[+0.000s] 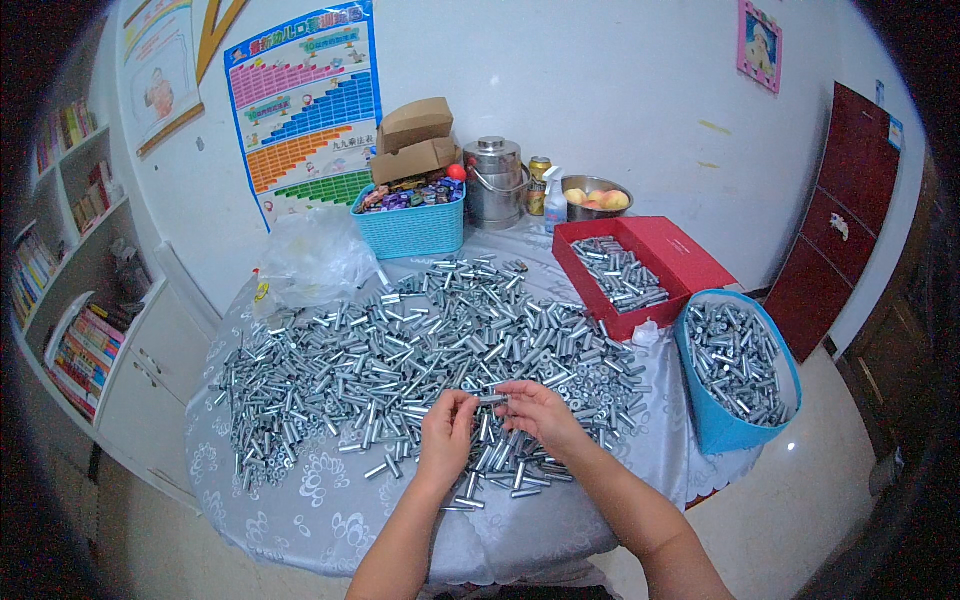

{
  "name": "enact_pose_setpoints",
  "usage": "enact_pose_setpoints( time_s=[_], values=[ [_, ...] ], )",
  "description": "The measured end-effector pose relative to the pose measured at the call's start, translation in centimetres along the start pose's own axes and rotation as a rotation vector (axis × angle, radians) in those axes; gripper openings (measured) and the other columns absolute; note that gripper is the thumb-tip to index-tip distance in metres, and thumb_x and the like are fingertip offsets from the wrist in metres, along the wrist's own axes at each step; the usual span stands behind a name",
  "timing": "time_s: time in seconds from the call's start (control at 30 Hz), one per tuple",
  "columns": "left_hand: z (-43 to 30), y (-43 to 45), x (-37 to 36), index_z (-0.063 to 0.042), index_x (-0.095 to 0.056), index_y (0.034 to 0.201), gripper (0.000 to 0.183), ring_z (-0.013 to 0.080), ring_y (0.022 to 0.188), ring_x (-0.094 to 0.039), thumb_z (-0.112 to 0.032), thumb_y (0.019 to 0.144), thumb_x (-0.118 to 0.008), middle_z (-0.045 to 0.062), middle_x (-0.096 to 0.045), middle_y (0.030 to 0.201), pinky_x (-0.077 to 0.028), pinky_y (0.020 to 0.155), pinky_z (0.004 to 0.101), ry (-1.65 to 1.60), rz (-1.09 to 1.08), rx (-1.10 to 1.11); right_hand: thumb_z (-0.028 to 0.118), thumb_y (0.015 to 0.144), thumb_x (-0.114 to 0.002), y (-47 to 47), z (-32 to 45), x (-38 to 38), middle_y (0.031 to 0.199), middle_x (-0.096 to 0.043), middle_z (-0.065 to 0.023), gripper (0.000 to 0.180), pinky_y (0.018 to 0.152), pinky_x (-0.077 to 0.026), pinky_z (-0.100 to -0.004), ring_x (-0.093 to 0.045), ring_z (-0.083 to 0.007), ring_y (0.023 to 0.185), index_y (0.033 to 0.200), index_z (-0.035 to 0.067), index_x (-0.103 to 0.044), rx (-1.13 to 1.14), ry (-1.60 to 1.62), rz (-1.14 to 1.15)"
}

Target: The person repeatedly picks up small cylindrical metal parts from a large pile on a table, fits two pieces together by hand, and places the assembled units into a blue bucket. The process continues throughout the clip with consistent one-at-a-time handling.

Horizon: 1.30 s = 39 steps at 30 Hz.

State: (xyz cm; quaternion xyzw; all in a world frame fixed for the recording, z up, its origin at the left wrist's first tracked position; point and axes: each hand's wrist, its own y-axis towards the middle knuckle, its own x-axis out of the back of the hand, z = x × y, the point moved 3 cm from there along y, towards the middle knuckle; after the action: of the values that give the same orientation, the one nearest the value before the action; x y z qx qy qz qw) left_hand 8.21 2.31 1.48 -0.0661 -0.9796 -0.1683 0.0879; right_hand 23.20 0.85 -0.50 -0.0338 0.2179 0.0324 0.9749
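Note:
Both of my hands are over the near middle of a large spread of shiny metal sleeves and bolts (360, 360). My left hand (450, 435) pinches one end of a small metal sleeve (491, 400) between thumb and fingers. At the sleeve's other end are the fingertips of my right hand (544, 420); whether they grip it or only touch it is hard to tell. Small washers or nuts (596, 386) lie among the pieces to the right of my hands. A few loose sleeves (465, 502) rest on the cloth near my left wrist.
A red box (615, 326) and a blue bin (724, 442), both holding metal pieces, stand at the right. Behind the heap are a turquoise basket (409, 232), a steel canister (493, 184), a spray bottle (555, 202) and a bowl of fruit (598, 214). A plastic bag (319, 255) lies back left.

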Motion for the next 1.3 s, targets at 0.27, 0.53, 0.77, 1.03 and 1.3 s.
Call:
enact_pose_setpoints(
  time_s=[0.27,0.53,0.77,1.03,1.3],
  values=[
    [0.1,0.0,-0.1,0.001,-0.053,0.081,0.012,0.0089,0.053,-0.045,-0.010,0.085,-0.052,0.004,-0.051,0.061,-0.036,0.047,0.0232,0.008,0.010,0.007,0.019,0.090,-0.044,0.2,-0.4,1.0,0.086,-0.059,-0.0084,0.026,0.061,-0.047,-0.0239,-0.056,-0.0132,0.070,0.106,0.001,-0.051,-0.065,0.040,0.014],
    [0.2,0.0,-0.1,0.001,-0.053,0.081,0.011,0.0084,0.053,-0.045,-0.010,0.085,-0.052,0.004,-0.051,0.061,-0.036,0.047,0.0226,0.015,0.008,-0.020,0.018,0.090,-0.045,0.4,-0.5,0.7,0.087,-0.058,-0.0051,0.024,0.061,-0.046,-0.0229,-0.055,-0.0114,0.072,0.107,0.002,-0.052,-0.025,-0.035,-0.006],
    [0.5,0.0,-0.2,-0.002,-0.052,0.081,0.010,0.0044,0.051,-0.039,-0.010,0.086,-0.050,-0.002,-0.045,0.059,-0.031,0.044,0.0195,-0.021,-0.008,-0.024,0.014,0.089,-0.045,0.3,-0.2,0.7,0.093,-0.057,-0.0053,0.023,0.066,-0.045,-0.0231,-0.054,-0.0105,0.079,0.108,0.002,-0.051,-0.137,0.070,0.030],
    [0.6,0.0,-0.2,-0.002,-0.052,0.080,0.010,0.0047,0.051,-0.039,-0.010,0.086,-0.050,-0.002,-0.045,0.059,-0.032,0.045,0.0197,-0.076,-0.012,0.011,0.017,0.090,-0.045,-0.1,0.7,-0.3,0.091,-0.056,-0.0054,0.026,0.064,-0.046,-0.0244,-0.054,-0.0106,0.077,0.110,0.001,-0.050,0.037,-0.037,-0.014],
    [-0.2,-0.2,-0.2,-0.002,-0.051,0.076,0.016,0.0050,0.051,-0.038,-0.013,0.087,-0.049,-0.002,-0.043,0.057,-0.031,0.045,0.0210,0.022,0.002,-0.037,0.017,0.088,-0.049,0.1,-0.2,-0.2,0.074,-0.052,-0.0008,0.024,0.055,-0.042,-0.0200,-0.049,-0.0074,0.063,0.106,0.003,-0.054,-0.075,0.015,0.084]
  ],
)
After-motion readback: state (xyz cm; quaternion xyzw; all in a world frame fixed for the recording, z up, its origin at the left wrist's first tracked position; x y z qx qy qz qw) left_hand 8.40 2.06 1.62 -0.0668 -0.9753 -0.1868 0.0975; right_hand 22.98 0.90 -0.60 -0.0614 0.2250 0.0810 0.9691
